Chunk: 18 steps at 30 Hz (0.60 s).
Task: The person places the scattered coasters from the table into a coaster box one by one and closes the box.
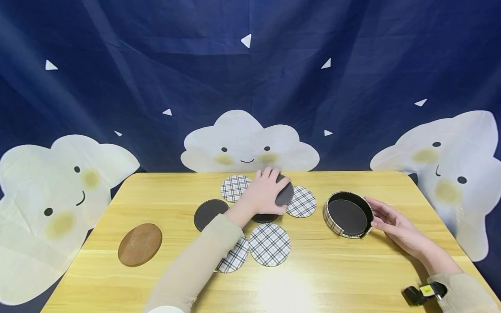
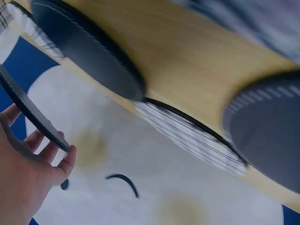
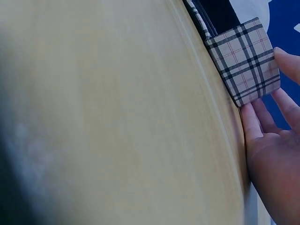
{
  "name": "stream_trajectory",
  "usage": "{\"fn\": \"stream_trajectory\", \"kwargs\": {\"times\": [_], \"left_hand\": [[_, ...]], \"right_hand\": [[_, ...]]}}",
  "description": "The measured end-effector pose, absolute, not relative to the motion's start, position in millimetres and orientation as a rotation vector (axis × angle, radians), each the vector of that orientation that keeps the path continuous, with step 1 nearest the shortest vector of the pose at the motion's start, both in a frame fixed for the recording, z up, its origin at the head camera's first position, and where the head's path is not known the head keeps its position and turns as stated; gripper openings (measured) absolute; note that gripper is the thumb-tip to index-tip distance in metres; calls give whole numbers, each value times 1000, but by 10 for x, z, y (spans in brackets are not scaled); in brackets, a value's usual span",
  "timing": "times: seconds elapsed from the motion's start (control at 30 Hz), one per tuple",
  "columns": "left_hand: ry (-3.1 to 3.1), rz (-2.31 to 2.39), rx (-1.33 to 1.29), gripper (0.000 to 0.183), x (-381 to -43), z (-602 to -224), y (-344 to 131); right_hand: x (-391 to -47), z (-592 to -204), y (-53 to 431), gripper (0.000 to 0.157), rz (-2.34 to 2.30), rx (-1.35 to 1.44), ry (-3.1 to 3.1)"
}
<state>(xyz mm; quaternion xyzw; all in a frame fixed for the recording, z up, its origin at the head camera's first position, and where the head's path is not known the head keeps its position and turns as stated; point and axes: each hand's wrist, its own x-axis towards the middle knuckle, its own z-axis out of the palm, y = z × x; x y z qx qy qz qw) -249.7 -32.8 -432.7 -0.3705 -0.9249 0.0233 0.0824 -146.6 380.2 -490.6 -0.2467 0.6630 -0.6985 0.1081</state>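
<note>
My left hand (image 1: pixel 266 191) grips a round dark coaster (image 1: pixel 285 193) at the far middle of the table; in the left wrist view that coaster stands tilted, apart from the tabletop. Below the hand lies another dark coaster (image 1: pixel 265 218), partly hidden. Around them lie plaid coasters, one at the right (image 1: pixel 301 202), one at the back (image 1: pixel 234 188), one in front (image 1: pixel 270 244), and a dark coaster (image 1: pixel 209 214) at the left. My right hand (image 1: pixel 397 226) holds the right side of a round plaid coaster holder (image 1: pixel 332 221) with a dark inside and a gap in its front wall.
A round brown wooden disc (image 1: pixel 140 244) lies on the left part of the wooden table (image 1: pixel 325 278). Another plaid coaster (image 1: pixel 236 256) is partly covered by the left sleeve. Behind the table hangs a dark blue cloth (image 1: pixel 250 78) with white clouds.
</note>
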Motion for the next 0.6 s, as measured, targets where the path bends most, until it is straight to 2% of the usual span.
{"fn": "stream_trajectory", "kwargs": {"times": [0.6], "left_hand": [[-2684,131,-1222,83,-2279,-4305,413]], "right_hand": [[-1464,-4896,3803,66,-2055,-716,1936]]}}
